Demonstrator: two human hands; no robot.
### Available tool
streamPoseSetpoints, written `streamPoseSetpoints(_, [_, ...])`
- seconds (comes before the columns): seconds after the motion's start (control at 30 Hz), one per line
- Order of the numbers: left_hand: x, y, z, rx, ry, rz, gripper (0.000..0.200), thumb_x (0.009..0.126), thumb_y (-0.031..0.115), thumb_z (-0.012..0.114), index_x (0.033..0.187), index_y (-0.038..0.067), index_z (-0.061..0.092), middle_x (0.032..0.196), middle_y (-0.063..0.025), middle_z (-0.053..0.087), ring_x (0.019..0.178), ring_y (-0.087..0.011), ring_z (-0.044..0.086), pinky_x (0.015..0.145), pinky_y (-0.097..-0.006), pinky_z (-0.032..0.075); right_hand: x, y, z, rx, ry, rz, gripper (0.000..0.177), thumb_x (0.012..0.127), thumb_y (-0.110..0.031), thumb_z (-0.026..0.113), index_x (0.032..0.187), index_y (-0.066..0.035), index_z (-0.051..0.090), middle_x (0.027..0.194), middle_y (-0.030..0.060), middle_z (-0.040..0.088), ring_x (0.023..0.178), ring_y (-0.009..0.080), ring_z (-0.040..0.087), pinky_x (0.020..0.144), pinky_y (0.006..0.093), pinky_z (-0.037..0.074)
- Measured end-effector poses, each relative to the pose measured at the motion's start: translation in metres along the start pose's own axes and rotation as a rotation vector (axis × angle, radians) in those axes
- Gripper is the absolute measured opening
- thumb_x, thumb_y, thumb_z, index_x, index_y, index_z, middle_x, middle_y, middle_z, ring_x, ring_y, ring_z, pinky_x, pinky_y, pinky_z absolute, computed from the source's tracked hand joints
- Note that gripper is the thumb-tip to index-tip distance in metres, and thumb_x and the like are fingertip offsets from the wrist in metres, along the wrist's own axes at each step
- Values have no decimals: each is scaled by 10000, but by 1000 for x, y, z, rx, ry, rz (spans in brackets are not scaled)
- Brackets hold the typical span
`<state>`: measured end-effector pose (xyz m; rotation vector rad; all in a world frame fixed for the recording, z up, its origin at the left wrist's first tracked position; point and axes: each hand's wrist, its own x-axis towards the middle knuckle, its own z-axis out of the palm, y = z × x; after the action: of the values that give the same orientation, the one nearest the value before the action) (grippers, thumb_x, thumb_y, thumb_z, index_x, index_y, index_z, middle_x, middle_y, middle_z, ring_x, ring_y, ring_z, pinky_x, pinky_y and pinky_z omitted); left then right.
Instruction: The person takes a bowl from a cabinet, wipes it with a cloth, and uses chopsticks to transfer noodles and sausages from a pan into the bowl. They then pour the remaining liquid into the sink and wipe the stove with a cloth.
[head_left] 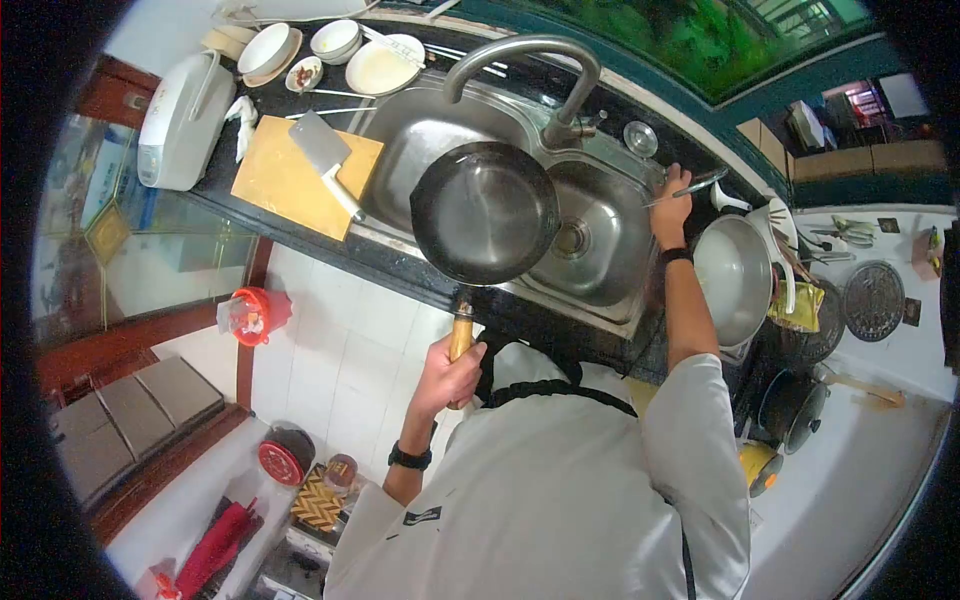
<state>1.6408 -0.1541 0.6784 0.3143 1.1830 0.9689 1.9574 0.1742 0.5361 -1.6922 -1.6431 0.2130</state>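
Note:
My left hand [452, 374] is wrapped round the wooden handle of a dark wok [484, 212]. The wok hangs over the double sink [585, 250], its inside facing up and overlapping the divider between the basins. Out at the sink's right edge, my right hand [672, 208] is closed on a slim metal utensil [700, 183], whose exact kind I cannot tell. A curved faucet [525, 45] arches behind the wok. Near the right forearm sits a large metal pot [733, 278].
Left of the sink, a cleaver [322, 145] lies on a wooden cutting board [268, 180], beside a white rice cooker [180, 125]. Bowls [268, 48] and a plate [386, 64] stand behind. A glass [640, 139] stands by the faucet. A red bin [262, 316] hangs below the counter.

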Motion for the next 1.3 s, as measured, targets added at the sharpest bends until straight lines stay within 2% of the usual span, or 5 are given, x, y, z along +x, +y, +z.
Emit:
streamPoseSetpoints(0.07, [1, -1, 0, -7, -18, -11, 189, 922, 115, 512, 770, 76, 405, 456, 50, 354, 314, -39, 317, 274, -220, 243, 12, 29, 6, -265, -166, -84, 504, 713, -44, 645, 1183, -32, 464, 1116, 209, 498, 986, 397, 532, 777, 438, 474])
streamPoseSetpoints(0.3, [7, -2, -6, -20, -35, -31, 188, 917, 95, 516, 764, 67, 410, 468, 43, 344, 314, -44, 314, 277, -221, 248, 16, -12, -1, -387, -141, -163, 362, 876, -172, 533, 1180, 14, 469, 1208, 221, 500, 983, 368, 576, 771, 376, 506])
streamPoseSetpoints(0.37, [8, -3, -7, -7, -23, -35, 185, 912, 90, 520, 765, 66, 409, 466, 37, 342, 312, -48, 313, 271, -224, 245, 16, -18, 5, 392, -116, 406, 381, 946, -280, 426, 1154, 35, 483, 1168, 233, 523, 948, 358, 600, 743, 366, 523])
streamPoseSetpoints(1.0, [10, -5, -3, -28, 42, 30, 163, 890, 102, 545, 800, 75, 412, 482, 33, 372, 306, -43, 316, 253, -214, 252, 6, 0, 19, -466, 158, -407, 190, 872, -175, 460, 837, -8, 544, 759, 190, 537, 735, 399, 531, 630, 434, 411])
streamPoseSetpoints(1.3, [8, -2, -8, -42, 78, -2, 169, 902, 86, 529, 776, 63, 419, 463, 33, 361, 302, -56, 319, 261, -229, 268, 10, -16, 19, -193, 79, -83, 104, 861, -135, 484, 797, -53, 485, 725, 144, 515, 659, 345, 536, 570, 426, 399])
